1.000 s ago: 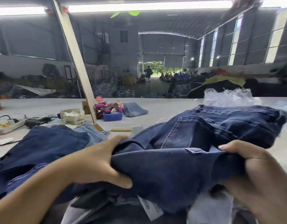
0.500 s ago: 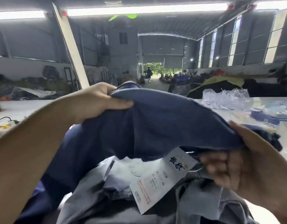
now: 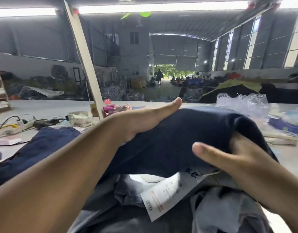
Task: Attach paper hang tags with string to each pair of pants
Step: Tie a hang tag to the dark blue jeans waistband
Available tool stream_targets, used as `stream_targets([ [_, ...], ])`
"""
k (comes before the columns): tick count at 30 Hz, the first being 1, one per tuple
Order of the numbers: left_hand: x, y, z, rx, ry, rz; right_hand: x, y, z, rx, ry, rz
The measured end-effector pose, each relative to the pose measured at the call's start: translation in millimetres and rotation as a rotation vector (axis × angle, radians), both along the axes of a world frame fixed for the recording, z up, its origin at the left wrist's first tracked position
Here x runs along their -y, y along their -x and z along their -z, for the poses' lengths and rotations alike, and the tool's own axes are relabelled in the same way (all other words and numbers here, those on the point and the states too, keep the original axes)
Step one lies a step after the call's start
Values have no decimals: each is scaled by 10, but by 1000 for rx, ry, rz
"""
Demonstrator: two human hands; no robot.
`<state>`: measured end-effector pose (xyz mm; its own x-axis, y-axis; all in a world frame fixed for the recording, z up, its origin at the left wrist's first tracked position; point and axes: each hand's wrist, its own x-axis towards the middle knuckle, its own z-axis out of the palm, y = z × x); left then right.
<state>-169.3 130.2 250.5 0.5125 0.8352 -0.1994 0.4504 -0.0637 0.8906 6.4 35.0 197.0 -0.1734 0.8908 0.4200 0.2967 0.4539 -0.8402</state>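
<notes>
cluttered table, power strip, warehouse hall

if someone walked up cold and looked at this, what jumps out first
Probably the dark navy pants bunched mid-frame, with the left hand lying flat along their top and the right hand gripping their right end. Just below them, a white printed hang tag lies on paler grey-blue garments. Crumpled clear plastic sits far right on the table.

Dark navy pants are held bunched, lifted over a pile of paler grey-blue pants. A white paper tag, printed with small text, is seen tilted just beneath the navy fabric.
</notes>
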Motion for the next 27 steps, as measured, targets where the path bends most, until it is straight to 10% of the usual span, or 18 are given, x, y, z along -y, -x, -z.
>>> stream_targets([
  [12, 380, 224, 439, 76, 3, 192, -466, -112, 199, -853, 157, -69],
  [18, 294, 434, 394, 122, -147, -76, -384, -164, -80, -786, 159, -258],
  [27, 421, 333, 289, 737, 93, -106, -563, 136, -298, -642, 447, -587],
])
